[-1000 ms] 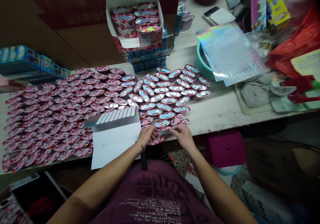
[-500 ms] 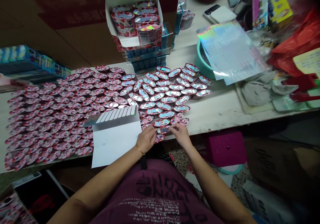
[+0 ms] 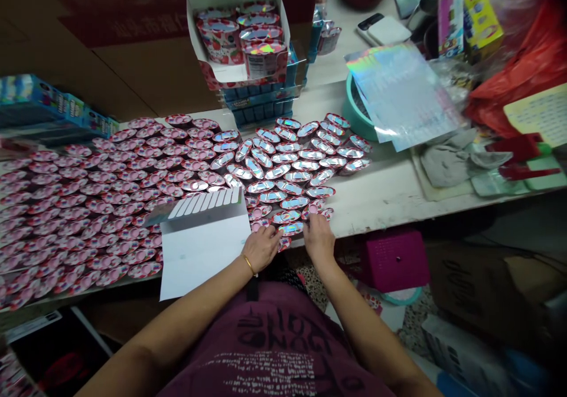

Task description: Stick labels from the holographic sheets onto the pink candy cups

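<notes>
An oval strawberry-print pack (image 3: 291, 229) with a shiny silver sticker across its top stands at the table's front edge, between my hands. My left hand (image 3: 263, 247) is closed at its left end, with the fingers bent. At the right end, the fingers of my right hand (image 3: 319, 237) are pressed together; both sets of fingertips are partly hidden. Left of my left hand lies a white folded sheet (image 3: 204, 255), its raised flap showing a row of oblong blanks. Silver-topped packs (image 3: 292, 188) stand behind my hands, and pink-topped packs (image 3: 106, 197) fill the left side.
An open carton (image 3: 204, 77) holding more packs stands on blue boxes at the back. Holographic sheets (image 3: 405, 93) lie over a turquoise bowl (image 3: 361, 110) at right. A grey cloth (image 3: 447, 160) lies farther right, and a magenta plastic container (image 3: 394, 261) is below the table edge.
The silver sticker, held stretched between both hands before, now lies along the pack's top. My right hand has turned its fingers forward and down. The view has shifted slightly.
</notes>
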The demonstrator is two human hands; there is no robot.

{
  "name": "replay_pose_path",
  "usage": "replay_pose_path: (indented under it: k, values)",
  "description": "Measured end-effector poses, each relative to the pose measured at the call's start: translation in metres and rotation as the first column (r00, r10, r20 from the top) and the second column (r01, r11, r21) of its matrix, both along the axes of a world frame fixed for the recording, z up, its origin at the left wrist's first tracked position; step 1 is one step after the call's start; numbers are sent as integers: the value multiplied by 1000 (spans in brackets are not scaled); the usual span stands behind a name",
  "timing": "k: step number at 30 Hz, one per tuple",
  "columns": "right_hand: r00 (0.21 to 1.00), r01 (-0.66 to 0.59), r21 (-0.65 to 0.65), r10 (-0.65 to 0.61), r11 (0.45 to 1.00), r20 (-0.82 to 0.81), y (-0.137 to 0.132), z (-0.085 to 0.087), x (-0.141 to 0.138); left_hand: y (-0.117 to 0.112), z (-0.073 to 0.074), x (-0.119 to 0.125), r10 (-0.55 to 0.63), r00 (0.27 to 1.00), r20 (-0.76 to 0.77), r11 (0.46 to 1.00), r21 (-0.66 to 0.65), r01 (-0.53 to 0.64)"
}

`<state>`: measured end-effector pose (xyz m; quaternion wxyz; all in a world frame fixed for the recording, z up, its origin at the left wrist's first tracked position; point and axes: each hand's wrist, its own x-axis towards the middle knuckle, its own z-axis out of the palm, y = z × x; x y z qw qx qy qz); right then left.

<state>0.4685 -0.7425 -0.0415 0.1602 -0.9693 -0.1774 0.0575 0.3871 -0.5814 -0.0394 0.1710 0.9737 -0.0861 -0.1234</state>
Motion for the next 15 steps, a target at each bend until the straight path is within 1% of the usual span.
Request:
replay_pose_path:
  k: [2,4,5,6,8,9,10,11,12,13,14,15]
  values:
    - [993,-103,-73,107,992,56,-2,5,-5,2,0,1,-8,1000,-4,1000,3,8]
    - [974,-216,-129,224,968,47,-6,7,-12,3,0,1,-25,1000,-14,1000,4,25]
    - [965,-252,-157,260,955,31,-8,7,-16,2,0,2,-34,999,-21,999,2,34]
    - [961,-269,-183,276,946,14,-10,5,-19,0,0,2,-38,999,-28,999,-1,38]
    - [966,-256,-198,259,946,-14,-16,0,-24,-3,4,3,-37,998,-41,999,-20,36]
    - [972,-236,-173,236,956,-19,-18,-3,-25,-2,8,2,-33,999,-39,998,-45,31]
    - [977,-211,-118,211,970,-17,-20,-5,-26,2,14,2,-24,999,-22,996,-83,22]
    - [983,-185,-36,185,982,-12,-20,-6,-25,12,22,1,-2,1000,12,992,-130,4]
    - [987,-158,65,159,985,-7,-19,-6,-23,27,30,-1,43,997,64,984,-176,-31]
    - [991,-135,173,137,976,0,-15,-4,-20,49,39,-2,125,984,128,972,-213,-95]
    - [992,-119,275,123,954,5,-7,-1,-17,76,47,-5,237,952,192,953,-236,-190]
    - [993,-112,362,117,925,9,4,5,-13,107,54,-8,375,892,253,918,-237,-319]
